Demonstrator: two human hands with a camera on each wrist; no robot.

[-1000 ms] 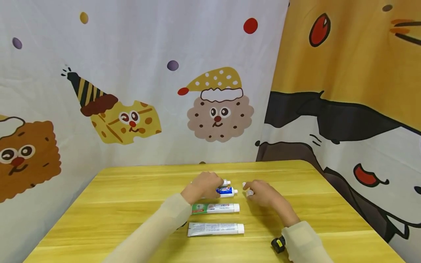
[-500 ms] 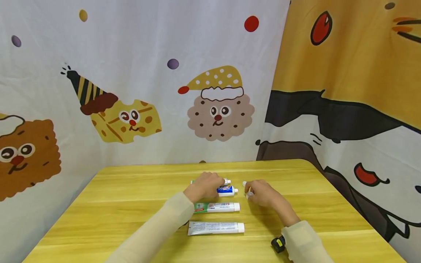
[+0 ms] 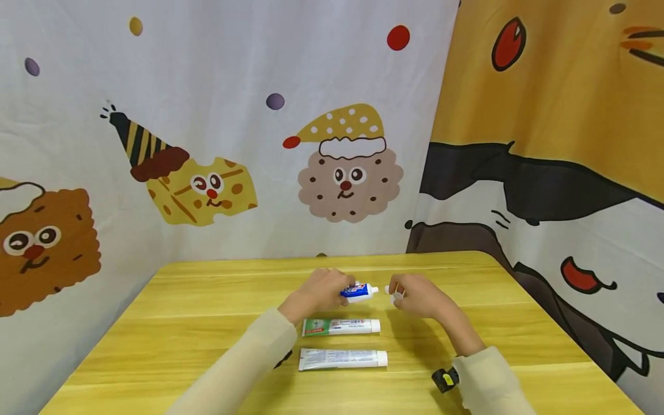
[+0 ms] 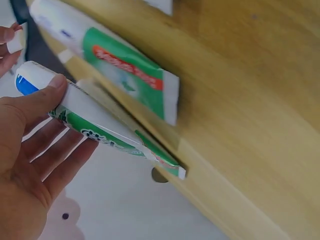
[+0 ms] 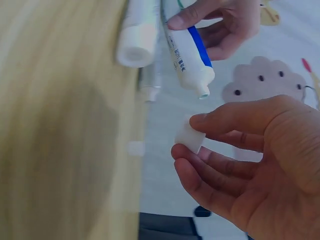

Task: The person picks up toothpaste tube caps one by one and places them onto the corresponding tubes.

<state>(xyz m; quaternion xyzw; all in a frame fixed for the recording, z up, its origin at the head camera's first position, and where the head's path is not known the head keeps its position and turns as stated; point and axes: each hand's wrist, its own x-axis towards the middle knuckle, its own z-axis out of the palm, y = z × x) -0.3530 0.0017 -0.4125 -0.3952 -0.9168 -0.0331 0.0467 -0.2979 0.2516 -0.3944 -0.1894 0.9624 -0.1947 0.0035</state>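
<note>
cartoon-printed cloth (image 3: pixel 233 69) hangs behind the wood-grain table (image 3: pixel 129 340). on my remote feeds, the left hand (image 3: pixel 317 293) grips a blue-marked white tube (image 3: pixel 358 293) between thumb and fingers, over the table's far half; i read its nozzle (image 5: pixel 203 93) as bare, pointing toward the right hand (image 3: pixel 419 295). right thumb and fingertips pinch a white cap (image 5: pixel 190 136), near the nozzle but apart from it. i log a small white piece (image 5: pixel 136 148) on the table. nearer the person, a green-and-white tube (image 3: pixel 340 327) and a pale tube (image 3: pixel 343 358) lie roughly parallel, both capped.
</note>
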